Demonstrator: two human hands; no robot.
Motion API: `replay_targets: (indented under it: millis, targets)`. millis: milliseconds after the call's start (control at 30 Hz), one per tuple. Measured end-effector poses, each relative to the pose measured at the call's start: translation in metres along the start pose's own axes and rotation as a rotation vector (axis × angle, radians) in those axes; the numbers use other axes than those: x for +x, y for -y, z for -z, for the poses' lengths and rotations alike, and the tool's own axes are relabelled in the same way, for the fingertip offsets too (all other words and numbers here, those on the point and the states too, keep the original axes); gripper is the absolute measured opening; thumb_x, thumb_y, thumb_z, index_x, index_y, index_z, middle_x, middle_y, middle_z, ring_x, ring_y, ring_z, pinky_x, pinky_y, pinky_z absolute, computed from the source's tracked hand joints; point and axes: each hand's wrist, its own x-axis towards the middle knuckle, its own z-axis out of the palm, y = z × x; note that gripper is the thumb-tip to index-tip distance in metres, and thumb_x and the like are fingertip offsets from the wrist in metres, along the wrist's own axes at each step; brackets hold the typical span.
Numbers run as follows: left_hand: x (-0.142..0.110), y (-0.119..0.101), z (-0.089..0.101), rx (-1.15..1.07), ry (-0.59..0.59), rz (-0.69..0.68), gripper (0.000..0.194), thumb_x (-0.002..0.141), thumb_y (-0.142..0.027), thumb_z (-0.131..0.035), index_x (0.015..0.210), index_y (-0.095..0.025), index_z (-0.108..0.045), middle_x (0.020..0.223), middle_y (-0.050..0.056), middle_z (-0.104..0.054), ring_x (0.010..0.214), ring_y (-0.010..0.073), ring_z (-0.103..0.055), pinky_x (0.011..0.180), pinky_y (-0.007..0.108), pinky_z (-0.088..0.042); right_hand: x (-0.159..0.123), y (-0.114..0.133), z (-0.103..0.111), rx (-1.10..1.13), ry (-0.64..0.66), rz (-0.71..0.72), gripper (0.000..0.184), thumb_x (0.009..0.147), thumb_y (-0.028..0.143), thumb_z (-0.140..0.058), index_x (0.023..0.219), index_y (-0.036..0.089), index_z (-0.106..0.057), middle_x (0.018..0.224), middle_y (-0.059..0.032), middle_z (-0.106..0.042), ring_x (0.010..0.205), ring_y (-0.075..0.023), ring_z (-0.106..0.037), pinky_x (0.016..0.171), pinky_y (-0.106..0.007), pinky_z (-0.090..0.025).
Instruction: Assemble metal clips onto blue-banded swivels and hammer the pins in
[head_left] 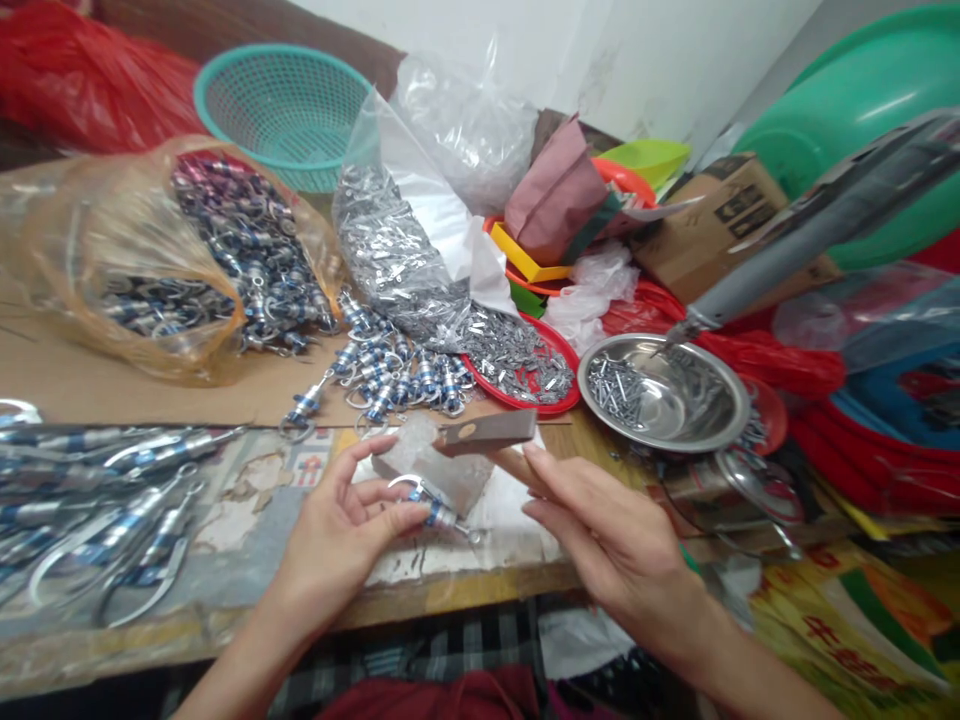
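Note:
In the middle of the bench, my left hand (356,515) pinches a small blue-and-silver metal fitting with a curved arm (439,515) between thumb and fingers. It is held over a metal block (450,480) on a pale sheet. My right hand (611,520) is closed around the wooden handle of a hammer (491,430). The hammer's dark head is above the block, just beyond the fitting and apart from it. A loose pile of similar fittings (401,370) lies behind the block.
More fittings (127,510) lie at the left and in an orange plastic bag (169,330). Small metal strips fill a clear bag (405,260) and a red tray (566,395). A steel bowl (720,400) holds pins. A grey tool or pole (810,230) slants in from the right.

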Motion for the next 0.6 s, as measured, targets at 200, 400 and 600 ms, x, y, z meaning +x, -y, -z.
replay_targets:
  millis: [200,400,600]
  targets:
    - [0.000,0.001,0.000,-0.019,0.010,-0.005,0.080,0.052,-0.023,-0.081,0.121,-0.018,-0.041,0.062,-0.001,-0.069,0.060,0.0178,-0.068,0.063,0.031,-0.056,-0.006,0.002,-0.011,-0.142,0.154,0.012,0.049,0.086,0.009,-0.042,0.134,0.021,-0.042,0.081,-0.0053,-0.064,0.066,-0.0156,-0.060,0.059,-0.025,-0.050]
    - [0.000,0.002,0.000,-0.022,-0.002,-0.004,0.078,0.052,-0.024,-0.081,0.120,-0.020,-0.042,0.064,-0.002,-0.069,0.062,0.0180,-0.068,0.063,0.033,-0.057,-0.021,-0.018,-0.023,0.034,0.044,-0.141,0.043,0.088,0.016,-0.046,0.130,0.022,-0.046,0.099,-0.0063,-0.066,0.086,-0.0163,-0.063,0.075,-0.027,-0.051]
    - [-0.005,-0.009,0.001,0.380,-0.022,-0.132,0.015,0.058,-0.030,-0.075,0.065,-0.018,-0.070,0.064,0.005,-0.072,0.063,0.0210,-0.066,0.065,0.032,-0.054,-0.005,-0.067,-0.032,-0.002,0.076,-0.409,0.034,0.085,0.028,-0.052,0.116,0.018,-0.060,0.103,-0.0090,-0.068,0.090,-0.0210,-0.064,0.078,-0.034,-0.050]
